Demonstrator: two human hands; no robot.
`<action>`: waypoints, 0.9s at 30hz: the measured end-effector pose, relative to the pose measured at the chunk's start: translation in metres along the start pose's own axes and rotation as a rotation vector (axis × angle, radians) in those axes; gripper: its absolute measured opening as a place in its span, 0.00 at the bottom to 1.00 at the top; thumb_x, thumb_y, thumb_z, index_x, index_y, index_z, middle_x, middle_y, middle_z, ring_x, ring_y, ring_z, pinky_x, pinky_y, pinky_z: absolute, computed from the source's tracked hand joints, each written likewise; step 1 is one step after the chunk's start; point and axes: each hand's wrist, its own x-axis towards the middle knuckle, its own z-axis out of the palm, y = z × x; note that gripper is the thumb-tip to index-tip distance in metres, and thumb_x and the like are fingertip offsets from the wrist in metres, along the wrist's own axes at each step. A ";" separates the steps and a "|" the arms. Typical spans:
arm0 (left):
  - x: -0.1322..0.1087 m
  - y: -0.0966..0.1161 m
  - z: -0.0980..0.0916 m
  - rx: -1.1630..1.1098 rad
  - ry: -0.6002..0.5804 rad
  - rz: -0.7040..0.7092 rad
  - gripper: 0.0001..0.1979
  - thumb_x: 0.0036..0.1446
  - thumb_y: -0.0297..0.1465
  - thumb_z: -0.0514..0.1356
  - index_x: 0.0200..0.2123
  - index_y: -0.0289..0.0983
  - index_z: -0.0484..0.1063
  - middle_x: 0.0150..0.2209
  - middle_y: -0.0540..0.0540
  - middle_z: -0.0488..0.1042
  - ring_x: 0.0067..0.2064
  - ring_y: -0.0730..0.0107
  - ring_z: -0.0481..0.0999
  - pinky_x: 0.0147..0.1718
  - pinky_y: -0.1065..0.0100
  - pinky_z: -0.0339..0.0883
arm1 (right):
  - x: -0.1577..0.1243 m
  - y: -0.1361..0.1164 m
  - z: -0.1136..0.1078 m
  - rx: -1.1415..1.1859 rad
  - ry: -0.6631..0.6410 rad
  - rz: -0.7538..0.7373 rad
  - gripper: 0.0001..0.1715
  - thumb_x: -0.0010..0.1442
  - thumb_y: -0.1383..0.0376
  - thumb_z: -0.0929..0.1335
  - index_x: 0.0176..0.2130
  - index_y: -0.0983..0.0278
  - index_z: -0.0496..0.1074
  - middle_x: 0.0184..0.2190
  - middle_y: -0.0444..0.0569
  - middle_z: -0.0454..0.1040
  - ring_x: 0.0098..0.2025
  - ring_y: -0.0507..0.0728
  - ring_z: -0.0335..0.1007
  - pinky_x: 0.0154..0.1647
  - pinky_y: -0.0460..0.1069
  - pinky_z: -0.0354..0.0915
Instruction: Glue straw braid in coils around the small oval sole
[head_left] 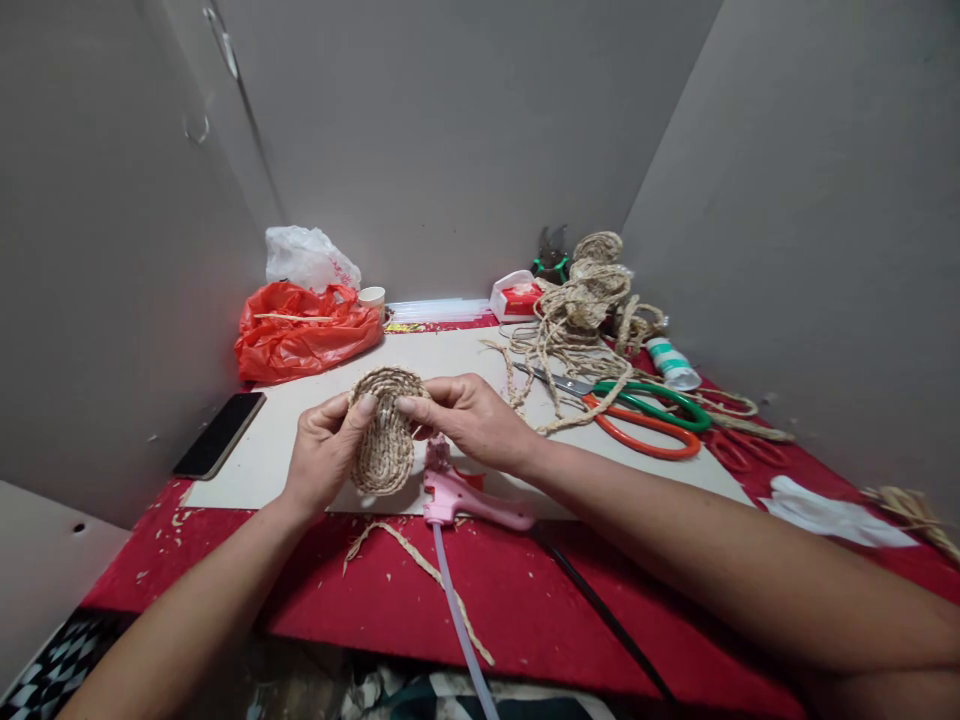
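A counter [525, 600] covered with red cloth fills the lower half of the frame, between grey walls. On it lies a large pale board [465, 350], which reaches from the centre toward the back wall. At the upper left of the board sits a crumpled red plastic bag [300, 340], with a white bag [307, 255] behind it. At the upper right there is a loose pile of braided straw rope [585, 300], and strands of it spread over the board.

Both hands are in the centre of the frame, above the front edge of the board. The left hand [322, 455] is closed on a woven straw oval [382, 440] from the left side – its thumb presses on the upper rim. The right hand [469, 415] pinches the upper right edge of the same oval with thumb and fingertips. So the oval is held in the air between the two hands, tilted toward the camera.

Right of the hands lie green scissors [660, 400] and orange scissors [645, 440], touching each other. A pink glue gun [465, 495] lies just under the right hand, with a clear glue stick pointing to the lower edge of the frame. A black phone [220, 433] rests at the left edge of the board. A loose straw braid [427, 570] lies on the red cloth below the hands – and a small paper cup [373, 298] stands beside the red bag.
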 end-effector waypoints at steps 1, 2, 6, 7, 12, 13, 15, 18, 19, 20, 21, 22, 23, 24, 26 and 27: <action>0.001 0.001 -0.001 -0.008 -0.019 0.007 0.14 0.54 0.41 0.63 0.34 0.36 0.79 0.29 0.48 0.77 0.31 0.70 0.73 0.31 0.72 0.66 | 0.000 -0.001 -0.001 -0.008 -0.002 -0.014 0.20 0.56 0.52 0.69 0.28 0.68 0.73 0.22 0.42 0.68 0.25 0.47 0.61 0.28 0.44 0.61; 0.001 0.002 -0.003 -0.012 -0.029 0.020 0.14 0.54 0.41 0.63 0.36 0.37 0.79 0.31 0.48 0.77 0.34 0.69 0.73 0.34 0.72 0.67 | 0.001 -0.001 -0.001 -0.013 0.002 -0.024 0.20 0.57 0.53 0.69 0.28 0.68 0.73 0.22 0.42 0.69 0.25 0.47 0.62 0.29 0.44 0.62; 0.004 0.001 -0.007 -0.009 0.013 0.054 0.15 0.54 0.41 0.63 0.37 0.36 0.78 0.33 0.47 0.77 0.36 0.69 0.73 0.36 0.72 0.67 | 0.000 0.000 0.002 -0.026 -0.001 -0.016 0.22 0.56 0.51 0.69 0.28 0.68 0.73 0.22 0.42 0.68 0.25 0.48 0.61 0.28 0.44 0.61; 0.004 -0.001 -0.007 -0.006 0.030 0.052 0.14 0.53 0.41 0.63 0.35 0.35 0.78 0.32 0.48 0.76 0.34 0.70 0.72 0.34 0.73 0.66 | 0.000 0.001 0.003 -0.025 -0.008 -0.013 0.22 0.55 0.50 0.69 0.28 0.68 0.73 0.22 0.42 0.68 0.25 0.48 0.61 0.28 0.44 0.61; 0.002 -0.008 0.000 -0.056 0.062 0.011 0.14 0.52 0.41 0.64 0.27 0.35 0.76 0.25 0.51 0.71 0.28 0.75 0.69 0.28 0.74 0.65 | -0.001 0.006 0.010 -0.028 0.001 -0.006 0.25 0.54 0.48 0.68 0.25 0.68 0.71 0.20 0.42 0.66 0.25 0.48 0.60 0.28 0.45 0.59; 0.002 -0.008 0.002 -0.074 0.061 -0.006 0.14 0.52 0.41 0.64 0.27 0.35 0.76 0.25 0.51 0.71 0.27 0.75 0.68 0.27 0.74 0.65 | -0.001 0.007 0.011 -0.024 0.007 -0.003 0.25 0.54 0.48 0.68 0.25 0.68 0.70 0.20 0.41 0.64 0.24 0.48 0.59 0.27 0.45 0.58; 0.002 -0.008 0.004 -0.099 0.061 -0.033 0.15 0.51 0.42 0.64 0.28 0.35 0.76 0.24 0.51 0.71 0.25 0.75 0.68 0.25 0.74 0.64 | -0.001 0.008 0.013 -0.007 0.016 -0.001 0.26 0.53 0.48 0.69 0.24 0.68 0.69 0.19 0.41 0.63 0.24 0.47 0.57 0.27 0.45 0.57; 0.003 -0.006 0.004 -0.123 0.046 -0.060 0.16 0.51 0.43 0.64 0.29 0.34 0.77 0.24 0.50 0.73 0.25 0.74 0.69 0.24 0.73 0.64 | 0.001 0.008 0.012 0.013 0.008 0.011 0.25 0.53 0.48 0.69 0.23 0.68 0.69 0.19 0.41 0.63 0.23 0.47 0.57 0.26 0.45 0.57; 0.004 -0.005 0.003 -0.133 0.024 -0.068 0.16 0.51 0.43 0.64 0.31 0.35 0.77 0.25 0.50 0.74 0.26 0.74 0.70 0.25 0.73 0.65 | 0.003 0.007 0.011 0.025 0.007 0.015 0.24 0.52 0.48 0.70 0.24 0.68 0.70 0.19 0.41 0.64 0.23 0.47 0.58 0.26 0.45 0.58; 0.005 -0.004 0.001 -0.143 -0.002 -0.069 0.17 0.51 0.44 0.64 0.33 0.35 0.78 0.27 0.49 0.75 0.27 0.72 0.71 0.27 0.72 0.66 | 0.004 0.007 0.010 0.038 0.010 0.018 0.24 0.52 0.48 0.70 0.24 0.67 0.70 0.19 0.41 0.64 0.23 0.47 0.58 0.26 0.45 0.58; 0.006 -0.003 -0.002 -0.155 -0.027 -0.064 0.17 0.51 0.44 0.64 0.35 0.35 0.78 0.30 0.47 0.77 0.30 0.70 0.73 0.30 0.72 0.67 | 0.005 0.007 0.008 0.048 0.020 0.021 0.23 0.52 0.49 0.70 0.25 0.67 0.71 0.19 0.41 0.65 0.23 0.47 0.59 0.27 0.45 0.59; 0.008 -0.002 -0.005 -0.168 -0.046 -0.053 0.18 0.51 0.44 0.65 0.38 0.36 0.78 0.33 0.46 0.78 0.33 0.69 0.74 0.33 0.71 0.67 | 0.007 0.007 0.006 0.055 0.041 0.020 0.23 0.51 0.49 0.71 0.25 0.67 0.71 0.20 0.41 0.66 0.23 0.47 0.60 0.27 0.45 0.60; 0.010 -0.001 -0.009 -0.183 -0.054 -0.040 0.18 0.50 0.43 0.65 0.40 0.37 0.78 0.37 0.46 0.79 0.36 0.68 0.75 0.35 0.70 0.68 | 0.009 0.008 0.004 0.060 0.075 0.017 0.23 0.51 0.49 0.71 0.25 0.67 0.71 0.20 0.41 0.67 0.23 0.47 0.61 0.26 0.45 0.60; 0.011 -0.002 -0.012 -0.193 -0.049 -0.030 0.18 0.49 0.42 0.66 0.41 0.38 0.78 0.40 0.46 0.78 0.38 0.68 0.75 0.37 0.70 0.68 | 0.010 0.009 0.001 0.063 0.117 0.012 0.22 0.51 0.49 0.71 0.25 0.67 0.71 0.20 0.42 0.68 0.22 0.48 0.62 0.26 0.45 0.61; 0.015 -0.004 -0.018 -0.196 -0.026 -0.035 0.16 0.48 0.38 0.68 0.41 0.40 0.78 0.42 0.46 0.78 0.38 0.70 0.75 0.36 0.71 0.67 | 0.013 0.011 -0.004 0.072 0.197 0.003 0.22 0.51 0.50 0.71 0.24 0.66 0.70 0.20 0.42 0.68 0.22 0.48 0.63 0.25 0.45 0.61; 0.017 -0.006 -0.020 -0.186 -0.020 -0.048 0.15 0.48 0.36 0.68 0.40 0.39 0.79 0.40 0.47 0.79 0.36 0.72 0.75 0.35 0.72 0.67 | 0.014 0.012 -0.007 0.081 0.224 0.000 0.22 0.51 0.50 0.71 0.24 0.66 0.70 0.19 0.42 0.69 0.22 0.48 0.63 0.24 0.45 0.61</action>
